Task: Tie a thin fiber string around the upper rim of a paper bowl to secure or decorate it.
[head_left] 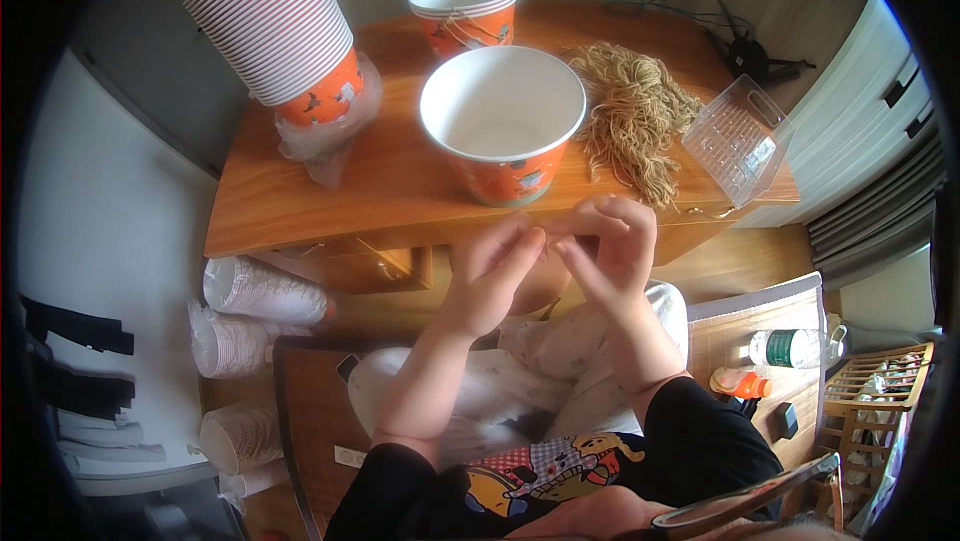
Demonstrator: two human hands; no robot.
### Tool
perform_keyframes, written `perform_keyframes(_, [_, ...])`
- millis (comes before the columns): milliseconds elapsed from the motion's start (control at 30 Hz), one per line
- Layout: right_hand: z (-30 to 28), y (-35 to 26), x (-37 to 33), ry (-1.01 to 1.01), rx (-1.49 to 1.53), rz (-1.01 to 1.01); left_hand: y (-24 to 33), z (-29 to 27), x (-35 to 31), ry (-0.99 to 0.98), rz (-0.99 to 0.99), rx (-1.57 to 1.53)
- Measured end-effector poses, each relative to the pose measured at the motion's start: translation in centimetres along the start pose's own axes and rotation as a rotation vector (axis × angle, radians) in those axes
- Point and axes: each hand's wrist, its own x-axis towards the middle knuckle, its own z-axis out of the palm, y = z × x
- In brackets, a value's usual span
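Where buckets [512,179] stand, wooden desk [385,166], grey curtain [880,206]

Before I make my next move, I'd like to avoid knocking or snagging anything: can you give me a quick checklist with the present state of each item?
1. Near orange-and-white bucket upright on the desk: ok.
2. Strand bundle laid out neatly: not ok; it is a loose, tangled heap beside that bucket.
3. Rear buckets upright behind the near one: ok; a cord hangs across their side.
4. Something held between left hand and right hand: cannot tell; the fingertips are close together and blurred.
5. Tall bucket stack straight: cannot tell; it slants, but the lens bends edges.
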Motion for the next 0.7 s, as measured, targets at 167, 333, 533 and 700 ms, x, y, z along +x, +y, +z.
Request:
perform_keyframes(167, [-0.2,0.1,0.6,0.003,-0.177,-0.085,-0.2,-0.1,0.1,-0.028,0.018,0.075])
perform_keyframes(333, [-0.4,0.6,0.8,0.023,-0.338,-0.179,0.0,0.4,0.0,0.020,0.072,0.285])
perform_keyframes(533, [-0.3,0.8,0.4,0.023,-0.290,-0.081,0.0,0.3,0.1,0.018,0.062,0.316])
perform_keyframes(700, [0.0,0.1,0.8,0.074,-0.204,0.066,0.5,-0.6,0.7,0.198,0.156,0.350])
